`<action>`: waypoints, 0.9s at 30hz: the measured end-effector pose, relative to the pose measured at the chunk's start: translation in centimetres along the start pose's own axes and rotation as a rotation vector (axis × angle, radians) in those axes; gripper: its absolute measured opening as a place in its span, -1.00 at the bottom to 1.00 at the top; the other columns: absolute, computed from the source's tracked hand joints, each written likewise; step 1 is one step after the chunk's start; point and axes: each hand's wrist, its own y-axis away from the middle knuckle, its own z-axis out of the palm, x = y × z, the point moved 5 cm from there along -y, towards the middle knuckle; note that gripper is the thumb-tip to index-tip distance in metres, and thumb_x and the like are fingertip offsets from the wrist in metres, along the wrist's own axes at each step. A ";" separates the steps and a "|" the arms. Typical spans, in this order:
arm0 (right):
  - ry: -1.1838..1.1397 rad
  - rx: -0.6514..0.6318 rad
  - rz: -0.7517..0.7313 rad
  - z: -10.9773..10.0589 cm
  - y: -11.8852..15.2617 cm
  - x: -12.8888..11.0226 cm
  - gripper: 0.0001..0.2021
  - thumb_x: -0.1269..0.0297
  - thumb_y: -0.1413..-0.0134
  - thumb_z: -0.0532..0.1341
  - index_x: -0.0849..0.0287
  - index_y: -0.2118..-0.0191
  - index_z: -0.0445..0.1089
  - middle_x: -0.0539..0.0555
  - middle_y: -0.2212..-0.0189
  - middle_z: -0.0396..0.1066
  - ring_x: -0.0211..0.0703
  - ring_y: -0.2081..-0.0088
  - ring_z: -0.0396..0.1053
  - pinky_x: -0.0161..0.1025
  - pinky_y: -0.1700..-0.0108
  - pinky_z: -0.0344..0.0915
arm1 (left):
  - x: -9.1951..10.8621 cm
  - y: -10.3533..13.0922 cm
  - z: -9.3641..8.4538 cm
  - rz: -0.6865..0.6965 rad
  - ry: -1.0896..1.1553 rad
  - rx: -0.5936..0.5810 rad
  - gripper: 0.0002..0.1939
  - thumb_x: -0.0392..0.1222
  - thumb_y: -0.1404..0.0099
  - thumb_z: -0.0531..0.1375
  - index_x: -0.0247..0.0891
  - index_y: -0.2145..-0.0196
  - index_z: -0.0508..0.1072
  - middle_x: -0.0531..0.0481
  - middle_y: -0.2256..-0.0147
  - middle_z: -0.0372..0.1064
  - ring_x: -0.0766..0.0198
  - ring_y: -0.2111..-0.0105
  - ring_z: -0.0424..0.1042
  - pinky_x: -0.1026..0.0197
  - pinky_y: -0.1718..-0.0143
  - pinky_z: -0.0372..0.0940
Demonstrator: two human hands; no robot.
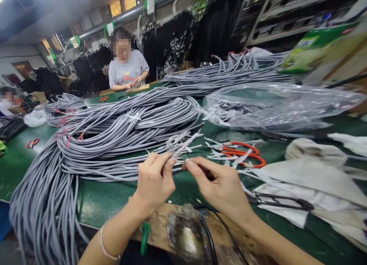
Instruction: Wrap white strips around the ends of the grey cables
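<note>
Step in hand: I judge I am working the stripped end of one grey cable (174,152), fingering its thin inner wires.
Left hand (155,181): pinched narrow on the cable just behind its frayed tip.
Right hand (220,186): curled in, fingertips meeting the same cable end from the other side.
Cable's place: held just above the green tabletop (94,200), close to its near edge, trailing back into the big grey coil (114,135).
Nearby: orange-handled scissors (243,154) just beyond my right hand; a wooden block (186,230) at the near edge.
Next move calls for: a steady pinch, separating wires without snapping them.
</note>
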 end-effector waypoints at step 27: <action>0.270 0.053 -0.259 0.7 0.6 -1.3 -0.70 0.28 -0.16 0.02 0.19 0.53 0.35 -0.14 0.80 0.08 -0.44 0.79 -0.01 -0.44 0.71 -0.03 | -2.8 0.3 1.7 -0.626 0.530 -0.416 -0.63 -0.12 -0.26 -0.01 -0.39 0.49 0.48 0.15 0.71 0.06 0.50 0.75 -0.03 0.39 0.71 -0.08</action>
